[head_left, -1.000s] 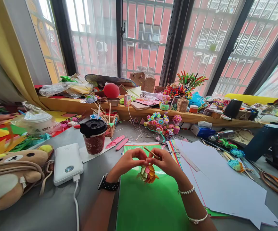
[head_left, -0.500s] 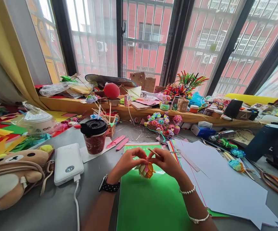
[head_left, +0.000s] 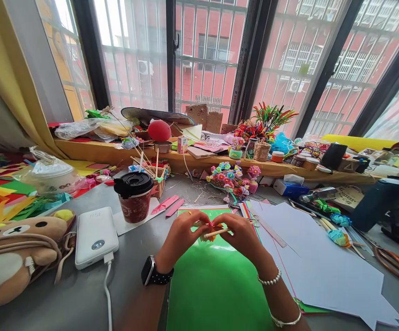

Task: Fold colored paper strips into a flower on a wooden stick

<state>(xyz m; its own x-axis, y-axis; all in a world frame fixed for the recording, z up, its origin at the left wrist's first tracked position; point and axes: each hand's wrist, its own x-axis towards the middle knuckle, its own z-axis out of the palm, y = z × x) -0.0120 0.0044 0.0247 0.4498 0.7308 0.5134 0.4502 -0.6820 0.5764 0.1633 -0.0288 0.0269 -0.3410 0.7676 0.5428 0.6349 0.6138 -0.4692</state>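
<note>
My left hand (head_left: 185, 232) is closed, its thumb and fingers pinching a small folded-paper flower. Orange and yellow petals of the paper flower (head_left: 212, 238) show between the hands; the fingers hide most of it. From the other side, the fingertips of my right hand (head_left: 242, 233) also grip the flower near a pink-red bit at its top. A thin pale stick (head_left: 216, 233) is tucked in my right hand and slants across in front of the petals. Both hands hover over a glossy green sheet (head_left: 216, 289).
On the left stand a lidded coffee cup (head_left: 134, 196), a white power bank (head_left: 97, 236) with a cable, and a plush bear (head_left: 16, 257). White paper sheets (head_left: 316, 257) and a clear ruler (head_left: 271, 232) lie right. Craft flowers (head_left: 230, 177) and scraps line the back.
The flower has been turned and raised, so less of its petals shows. The stick in my right hand has swung down and now crosses in front of the flower.
</note>
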